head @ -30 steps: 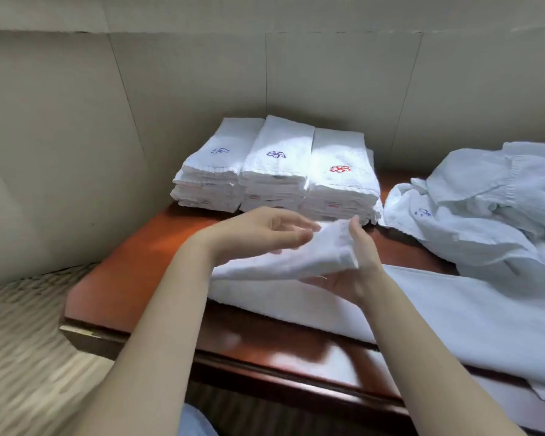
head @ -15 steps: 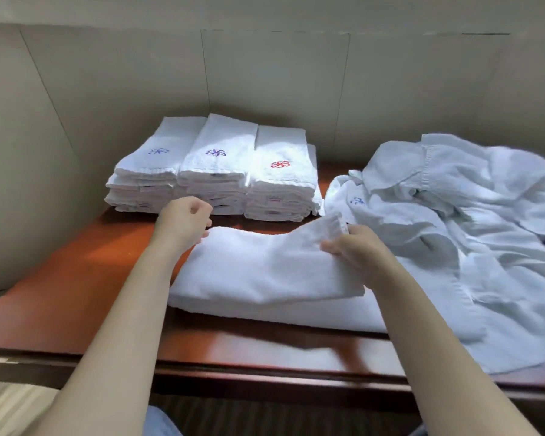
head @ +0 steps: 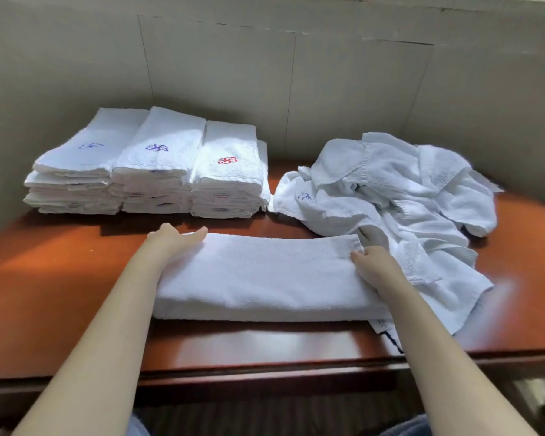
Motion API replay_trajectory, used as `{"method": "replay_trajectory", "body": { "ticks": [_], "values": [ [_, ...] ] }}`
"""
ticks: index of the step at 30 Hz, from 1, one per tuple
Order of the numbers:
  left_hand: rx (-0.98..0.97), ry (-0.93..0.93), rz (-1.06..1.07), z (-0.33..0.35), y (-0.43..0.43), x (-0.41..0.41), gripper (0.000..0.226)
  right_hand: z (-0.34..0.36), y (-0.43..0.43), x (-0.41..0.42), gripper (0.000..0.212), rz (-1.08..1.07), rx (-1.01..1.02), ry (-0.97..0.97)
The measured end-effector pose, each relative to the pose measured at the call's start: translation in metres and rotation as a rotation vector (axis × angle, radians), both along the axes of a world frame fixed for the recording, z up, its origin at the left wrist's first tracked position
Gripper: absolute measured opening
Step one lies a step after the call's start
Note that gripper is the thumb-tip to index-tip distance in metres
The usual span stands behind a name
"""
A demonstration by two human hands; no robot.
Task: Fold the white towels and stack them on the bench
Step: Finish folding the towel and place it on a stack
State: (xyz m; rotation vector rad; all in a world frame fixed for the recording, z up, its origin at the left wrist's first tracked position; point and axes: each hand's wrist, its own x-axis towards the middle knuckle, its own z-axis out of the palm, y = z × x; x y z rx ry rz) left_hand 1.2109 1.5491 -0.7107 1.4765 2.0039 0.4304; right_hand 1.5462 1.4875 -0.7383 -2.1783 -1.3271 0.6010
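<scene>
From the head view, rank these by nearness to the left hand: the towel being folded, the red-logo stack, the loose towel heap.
1. Towel being folded: under the left hand, touching it.
2. Red-logo stack: just behind, slightly right.
3. Loose towel heap: far right, across the bench.

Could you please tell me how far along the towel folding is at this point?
Done: three stacks of folded towels sit at the back of the bench. In hand: a long folded towel lies flat, the left hand resting on its left end and the right hand at its right end; it looks to need further folds. Left: a loose pile of unfolded towels on the right.
</scene>
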Motion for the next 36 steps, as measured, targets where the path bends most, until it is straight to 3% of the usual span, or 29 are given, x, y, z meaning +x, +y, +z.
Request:
{"method": "replay_trajectory", "body": {
  "ticks": [2,6,10,12,14,17,22,26,29,34,36],
  "values": [
    [-0.048,-0.105,0.044,-0.002,-0.001,-0.005,0.086,0.0,0.002,0.005,0.017,-0.033,0.04,0.132],
    [-0.117,-0.321,-0.078,-0.002,-0.008,-0.021,0.047,0.009,-0.002,0.012,0.031,-0.061,0.074,0.373],
    [0.093,-0.318,-0.003,0.01,-0.011,-0.046,0.021,0.018,0.0,-0.014,0.018,0.045,-0.034,0.5],
    [0.259,-0.188,0.114,0.013,-0.008,-0.062,0.022,0.021,0.003,-0.04,0.021,0.154,-0.044,0.498],
    [0.376,-0.052,0.266,0.011,-0.007,-0.076,0.037,0.025,0.006,-0.066,0.022,0.243,-0.013,0.517],
    [0.319,0.039,0.267,0.003,-0.005,-0.088,0.051,0.036,0.008,-0.085,0.031,0.257,0.118,0.509],
    [0.106,-0.052,-0.014,-0.002,-0.005,-0.092,0.038,0.051,0.009,-0.061,0.025,0.119,0.244,0.498],
    [0.064,0.006,-0.057,-0.004,-0.004,-0.089,0.039,0.032,0.001,-0.047,0.02,0.151,-0.054,0.362],
    [0.103,0.085,-0.043,-0.007,-0.006,-0.086,0.037,0.017,0.0,-0.046,0.022,0.166,-0.104,0.264],
    [0.162,-0.021,0.004,-0.008,-0.007,-0.081,0.013,0.016,0.002,-0.05,0.027,0.11,0.163,0.309],
    [0.154,-0.128,0.047,-0.008,-0.005,-0.086,0.021,0.016,0.005,-0.055,0.024,0.107,0.246,0.33]
  ]
}}
